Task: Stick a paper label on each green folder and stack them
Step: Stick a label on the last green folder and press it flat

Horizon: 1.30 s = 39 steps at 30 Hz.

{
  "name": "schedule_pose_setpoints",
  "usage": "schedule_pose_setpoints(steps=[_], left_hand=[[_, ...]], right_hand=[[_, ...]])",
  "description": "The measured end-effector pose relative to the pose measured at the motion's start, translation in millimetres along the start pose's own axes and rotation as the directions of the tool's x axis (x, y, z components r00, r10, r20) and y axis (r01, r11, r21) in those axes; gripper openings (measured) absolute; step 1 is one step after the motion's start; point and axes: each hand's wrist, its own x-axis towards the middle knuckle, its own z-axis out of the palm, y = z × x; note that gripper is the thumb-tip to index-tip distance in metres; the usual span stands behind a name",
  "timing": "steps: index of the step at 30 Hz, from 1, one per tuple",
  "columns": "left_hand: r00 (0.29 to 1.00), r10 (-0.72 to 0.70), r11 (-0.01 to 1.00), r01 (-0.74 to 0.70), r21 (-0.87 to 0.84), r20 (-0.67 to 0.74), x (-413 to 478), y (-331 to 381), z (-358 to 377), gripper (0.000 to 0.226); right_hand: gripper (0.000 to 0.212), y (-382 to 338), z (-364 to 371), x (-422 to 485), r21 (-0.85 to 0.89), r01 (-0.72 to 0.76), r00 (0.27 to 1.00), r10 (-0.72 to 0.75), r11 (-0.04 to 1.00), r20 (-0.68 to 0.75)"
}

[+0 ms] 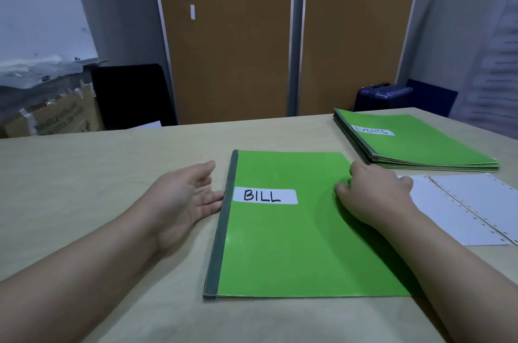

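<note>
Lying flat, glossy green folder (294,253), white BILL label (265,196), left hand (179,199) spread beside it, right hand (375,197) curled, grip unclear

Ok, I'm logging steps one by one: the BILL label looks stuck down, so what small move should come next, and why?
Probably lift the folder by its two side edges, ready to carry it to the stack at the right. The label lies flat on it, the left hand sits open against the spine, and the right hand is curled over the right edge.
</note>
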Motion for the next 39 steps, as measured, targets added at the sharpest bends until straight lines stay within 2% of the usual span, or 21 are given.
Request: schedule_pose_setpoints(steps=[2,3,6,9,12,15,19,23,27,29,31,33,36,37,39], left_hand=[[0.997,-0.074,0.982,0.075,-0.175,0.015,1.3,2.3,-0.2,0.031],[0.993,-0.093,0.979,0.105,-0.177,0.074,-1.3,2.5,2.1,0.028],[0.972,-0.138,0.990,0.134,0.034,0.188,-8.9,-7.2,13.7,0.023],[0.988,-0.059,0.993,0.044,0.107,0.145,-9.8,-11.2,18.1,0.033],[0.995,0.011,0.997,-0.018,0.074,0.099,-3.3,-1.7,13.4,0.033],[0.994,0.087,0.996,-0.088,0.007,0.068,5.3,10.7,15.7,0.034],[0.992,0.104,0.994,-0.106,0.020,0.064,22.9,19.6,48.5,0.016],[0.989,0.146,0.989,-0.145,-0.022,0.033,52.6,13.2,99.4,0.022],[0.978,0.130,0.978,-0.099,-0.184,0.163,66.4,0.6,165.4,0.025],[0.962,0.176,0.981,-0.156,-0.113,0.207,75.5,-10.7,198.1,0.029],[0.936,0.214,0.976,-0.214,-0.031,0.279,93.2,-25.4,227.4,0.048],[0.912,0.237,0.953,-0.285,0.102,0.335,113.3,-36.3,246.0,0.062],[0.889,0.229,0.898,-0.350,0.267,0.396,140.0,-45.8,265.5,0.066],[0.882,0.213,0.884,-0.357,0.301,0.420,146.9,-48.0,269.2,0.069],[0.874,0.189,0.846,-0.376,0.378,0.447,157.8,-54.6,275.8,0.073]], right_hand=[[0.018,-0.1,-1.5,1.2,0.012,-0.006,1.000,0.006,1.000,-0.010],[0.018,-1.8,-1.6,0.3,0.018,-0.009,1.000,0.009,1.000,-0.011],[0.017,-7.2,-0.9,-3.5,0.001,0.010,1.000,-0.010,1.000,-0.027],[0.019,-6.6,-3.2,-3.8,0.021,0.029,0.999,-0.029,0.999,-0.022],[0.033,0.3,-9.1,0.3,0.206,0.050,0.999,-0.051,0.977,-0.003],[0.048,7.5,-23.0,1.8,0.477,0.073,0.996,-0.090,0.876,0.013],[0.062,29.9,-42.9,14.0,0.570,0.046,0.986,-0.130,0.821,0.108],[0.068,69.5,-55.1,46.7,0.558,-0.015,0.997,-0.030,0.830,0.071],[0.064,119.9,-56.2,84.7,0.457,-0.135,0.988,0.152,0.879,-0.001],[0.061,146.4,-48.8,103.6,0.455,-0.201,0.970,0.241,0.867,-0.031],[0.057,173.1,-40.1,121.1,0.509,-0.256,0.950,0.310,0.822,-0.023],[0.056,192.9,-33.1,134.7,0.629,-0.281,0.942,0.335,0.725,0.034],[0.067,214.9,-28.7,148.8,0.785,-0.290,0.948,0.276,0.547,0.158],[0.071,220.2,-26.1,151.7,0.783,-0.292,0.951,0.258,0.550,0.173],[0.074,228.8,-16.1,156.8,0.715,-0.283,0.954,0.260,0.639,0.146]])
